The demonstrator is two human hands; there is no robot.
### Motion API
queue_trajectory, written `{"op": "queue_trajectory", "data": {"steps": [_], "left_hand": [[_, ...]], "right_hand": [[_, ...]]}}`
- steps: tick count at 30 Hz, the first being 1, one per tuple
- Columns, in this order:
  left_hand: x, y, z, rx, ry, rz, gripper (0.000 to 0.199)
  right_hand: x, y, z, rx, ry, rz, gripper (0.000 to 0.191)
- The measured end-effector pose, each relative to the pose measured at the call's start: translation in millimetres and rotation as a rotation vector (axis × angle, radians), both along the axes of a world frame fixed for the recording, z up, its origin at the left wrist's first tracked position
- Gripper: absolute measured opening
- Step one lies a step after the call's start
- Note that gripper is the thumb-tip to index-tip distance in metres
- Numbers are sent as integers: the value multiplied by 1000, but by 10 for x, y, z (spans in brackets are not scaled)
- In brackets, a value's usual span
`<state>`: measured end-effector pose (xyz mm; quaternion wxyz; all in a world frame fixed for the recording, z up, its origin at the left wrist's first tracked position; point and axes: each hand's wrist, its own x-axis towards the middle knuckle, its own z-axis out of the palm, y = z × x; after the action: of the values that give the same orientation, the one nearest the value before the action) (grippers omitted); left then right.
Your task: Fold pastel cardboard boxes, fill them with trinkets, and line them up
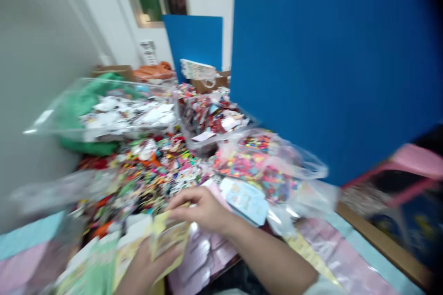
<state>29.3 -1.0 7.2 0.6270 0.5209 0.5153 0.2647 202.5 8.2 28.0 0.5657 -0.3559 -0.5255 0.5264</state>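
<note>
My left hand [147,273] sits at the bottom of the view, holding a small pale yellow-green card packet [169,239]. My right hand [204,208] reaches in above it, with its fingertips at the packet's upper edge. The picture is blurred, so the exact grip of those fingers is hard to make out. Just beyond my right hand lies a pale blue printed card [245,200]. A heap of colourful small packets [155,175] spreads ahead of both hands, and a clear plastic bag of multicoloured pieces [256,161] lies to the right.
A clear bag of white items and green material [117,115] lies at the far left of the heap. Behind it stand cardboard boxes [207,84] and blue panels [328,64]. Pink-and-blue packaging sheets [332,258] lie at lower right, beside a wooden edge [380,244].
</note>
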Motion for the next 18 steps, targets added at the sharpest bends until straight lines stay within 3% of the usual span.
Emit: {"op": "queue_trajectory", "data": {"steps": [5, 9, 14, 18], "left_hand": [[31, -34, -24, -250, -330, 50, 47], [54, -39, -38, -239, -361, 52, 39], [-1, -61, 4, -178, -343, -48, 38], [-15, -55, 16, -200, -404, -18, 34]], "right_hand": [[74, -20, -36, 238, -252, -80, 10], [75, -37, -128, 248, -352, -50, 12], [81, -47, -109, 99, -335, -78, 14], [120, -4, -48, 255, -412, -3, 13]]}}
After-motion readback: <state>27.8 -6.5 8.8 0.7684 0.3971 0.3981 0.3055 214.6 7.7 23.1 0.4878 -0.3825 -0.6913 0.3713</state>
